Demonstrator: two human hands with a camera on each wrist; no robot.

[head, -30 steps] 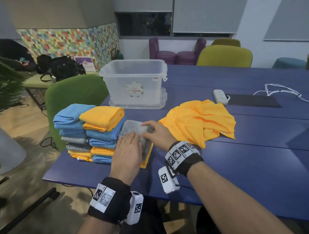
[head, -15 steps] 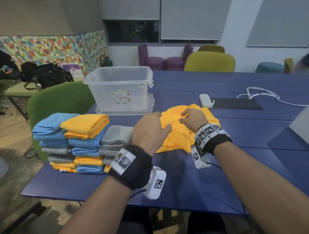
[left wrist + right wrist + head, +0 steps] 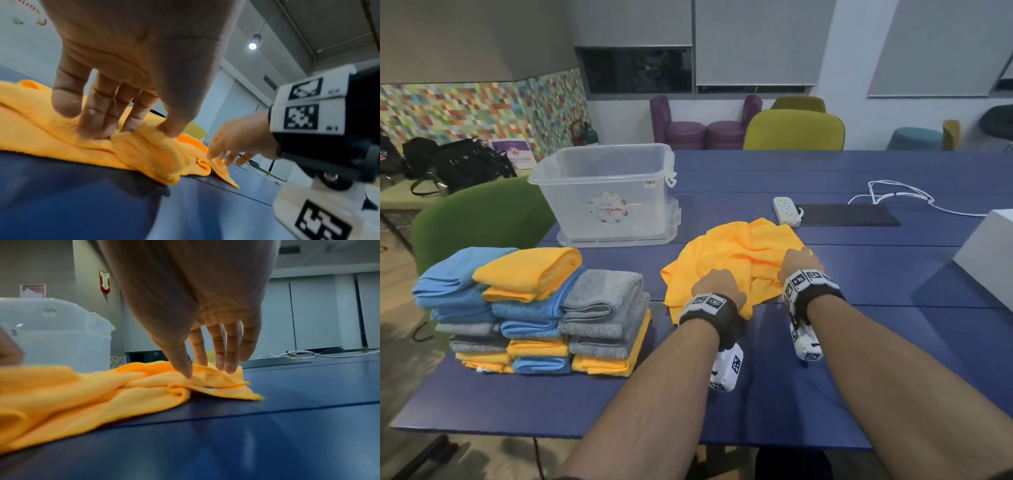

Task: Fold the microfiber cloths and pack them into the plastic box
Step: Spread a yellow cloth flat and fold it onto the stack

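A crumpled yellow cloth (image 3: 736, 253) lies on the blue table (image 3: 859, 359) in front of the clear plastic box (image 3: 602, 192), which holds nothing. My left hand (image 3: 717, 284) is on its near left part; in the left wrist view this hand (image 3: 131, 131) pinches a ridge of the cloth (image 3: 41, 133) between thumb and fingers. My right hand (image 3: 799, 262) is at the cloth's right corner, and in the right wrist view the hand (image 3: 205, 371) pinches the cloth (image 3: 82, 394) there. A stack of folded blue, yellow and grey cloths (image 3: 534, 308) sits at the left.
A white power strip (image 3: 786, 209), a black mat (image 3: 849, 216) and a white cable (image 3: 900, 198) lie behind the cloth. A white box (image 3: 986, 253) stands at the right edge. A green chair (image 3: 479, 219) is by the table's left end.
Both hands left the grey cloth on the stack and moved right onto the yellow cloth. They have slid toward its near edge and right corner and taken hold.
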